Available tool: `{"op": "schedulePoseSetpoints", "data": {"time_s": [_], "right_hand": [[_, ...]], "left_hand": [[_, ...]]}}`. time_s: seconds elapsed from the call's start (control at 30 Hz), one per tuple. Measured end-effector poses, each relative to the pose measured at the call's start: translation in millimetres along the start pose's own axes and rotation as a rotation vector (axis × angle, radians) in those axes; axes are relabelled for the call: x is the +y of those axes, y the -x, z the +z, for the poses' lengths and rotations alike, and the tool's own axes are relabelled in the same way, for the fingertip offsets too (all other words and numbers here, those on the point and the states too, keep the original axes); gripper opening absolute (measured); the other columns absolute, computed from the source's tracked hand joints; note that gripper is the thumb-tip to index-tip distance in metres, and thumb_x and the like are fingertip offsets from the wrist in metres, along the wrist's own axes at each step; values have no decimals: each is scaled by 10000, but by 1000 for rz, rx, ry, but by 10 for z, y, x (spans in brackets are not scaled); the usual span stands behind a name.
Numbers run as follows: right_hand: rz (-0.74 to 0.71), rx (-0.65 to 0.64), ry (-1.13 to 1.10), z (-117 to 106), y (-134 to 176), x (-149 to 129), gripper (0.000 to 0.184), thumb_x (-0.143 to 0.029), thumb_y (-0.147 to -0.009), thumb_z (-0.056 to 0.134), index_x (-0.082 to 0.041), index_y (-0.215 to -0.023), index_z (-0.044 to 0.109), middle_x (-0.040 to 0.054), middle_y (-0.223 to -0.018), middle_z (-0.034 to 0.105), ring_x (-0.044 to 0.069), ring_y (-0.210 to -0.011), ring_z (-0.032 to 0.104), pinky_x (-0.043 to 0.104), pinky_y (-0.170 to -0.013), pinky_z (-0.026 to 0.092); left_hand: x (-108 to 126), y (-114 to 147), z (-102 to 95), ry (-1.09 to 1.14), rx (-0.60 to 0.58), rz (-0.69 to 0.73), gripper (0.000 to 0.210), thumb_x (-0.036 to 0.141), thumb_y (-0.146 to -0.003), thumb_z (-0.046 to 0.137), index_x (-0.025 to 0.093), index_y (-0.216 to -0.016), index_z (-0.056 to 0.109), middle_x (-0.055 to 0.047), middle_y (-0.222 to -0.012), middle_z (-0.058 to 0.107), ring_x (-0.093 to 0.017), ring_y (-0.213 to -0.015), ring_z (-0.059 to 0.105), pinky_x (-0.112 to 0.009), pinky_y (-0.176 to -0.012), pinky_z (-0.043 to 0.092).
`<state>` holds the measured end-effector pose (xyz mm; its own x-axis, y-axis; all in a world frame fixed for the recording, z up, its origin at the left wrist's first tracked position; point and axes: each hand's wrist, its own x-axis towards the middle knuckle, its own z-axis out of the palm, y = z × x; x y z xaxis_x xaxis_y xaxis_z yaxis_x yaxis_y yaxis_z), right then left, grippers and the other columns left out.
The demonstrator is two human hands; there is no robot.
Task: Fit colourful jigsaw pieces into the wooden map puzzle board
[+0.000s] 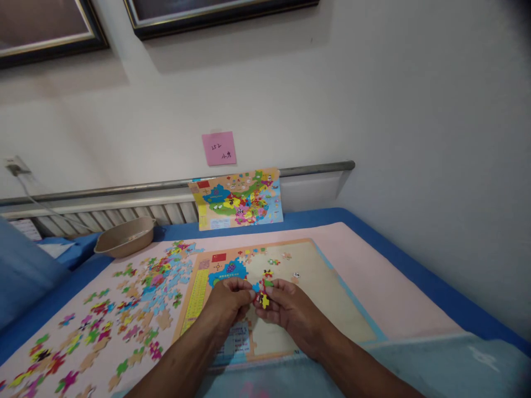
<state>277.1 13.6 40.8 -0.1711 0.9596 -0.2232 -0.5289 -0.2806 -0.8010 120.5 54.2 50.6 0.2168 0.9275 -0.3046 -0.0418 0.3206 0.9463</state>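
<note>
My left hand [228,301] and my right hand [292,312] meet above the jigsaw board [307,326]. Several small joined or bunched puzzle pieces [264,300], yellow, red and green, sit in my right fingers. At my left fingertips, a small blue puzzle piece [256,288] is pinched, partly hidden by the thumb. The board's left part is filled with a blue map area [227,272], a yellow text strip and a red flag. A few loose pieces, among them one with a panda-like figure [296,275], lie on the board's bare beige part.
Many loose puzzle pieces [160,287] are spread over the pink cloth [360,260] on the left. A tan basin [126,236] stands at the back left. The printed reference map [240,200] leans on the wall below a metal rail [315,169] and a pink note [219,148].
</note>
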Motion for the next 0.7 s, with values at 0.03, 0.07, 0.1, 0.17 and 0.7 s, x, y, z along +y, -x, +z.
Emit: {"op": "schedulePoseSetpoints", "data": {"time_s": [0.03, 0.07, 0.1, 0.17, 0.7], "right_hand": [[0, 0, 6, 1, 1, -2, 489, -464, -603, 939, -171, -818, 612, 59, -798, 735, 161, -745, 687, 286, -749, 554], [1, 0, 12, 1, 2, -3, 492, -468, -599, 940, -171, -813, 611, 57, -788, 733, 158, -740, 683, 285, -748, 553], [3, 1, 17, 2, 3, -4, 495, -472, -597, 940, -171, -810, 610, 55, -781, 731, 155, -737, 680, 284, -748, 552], [6, 3, 28, 3, 6, -4, 500, -481, -594, 938, -170, -807, 610, 53, -770, 728, 152, -730, 676, 283, -746, 551], [8, 25, 34, -3, 3, 5, 507, -484, -586, 933, -169, -817, 610, 55, -808, 731, 153, -730, 678, 301, -758, 569]], "left_hand": [[2, 0, -1, -5, -2, -2, 325, 319, -474, 790, 165, -688, 600, 36, -410, 534, -58, -292, 343, -195, -326, 179], [4, -1, -2, -10, -5, -3, 325, 315, -473, 784, 164, -699, 606, 35, -414, 540, -58, -292, 342, -195, -327, 183], [6, -1, -3, -15, -8, -3, 325, 310, -470, 780, 162, -704, 610, 36, -416, 542, -56, -292, 338, -195, -328, 186], [12, -2, -4, -27, -15, 0, 321, 306, -468, 778, 159, -702, 616, 42, -415, 535, -50, -294, 328, -194, -331, 190], [32, 24, -39, -138, -39, -9, 281, 345, -500, 756, 199, -603, 539, 61, -366, 454, -51, -319, 293, -200, -361, 164]]}}
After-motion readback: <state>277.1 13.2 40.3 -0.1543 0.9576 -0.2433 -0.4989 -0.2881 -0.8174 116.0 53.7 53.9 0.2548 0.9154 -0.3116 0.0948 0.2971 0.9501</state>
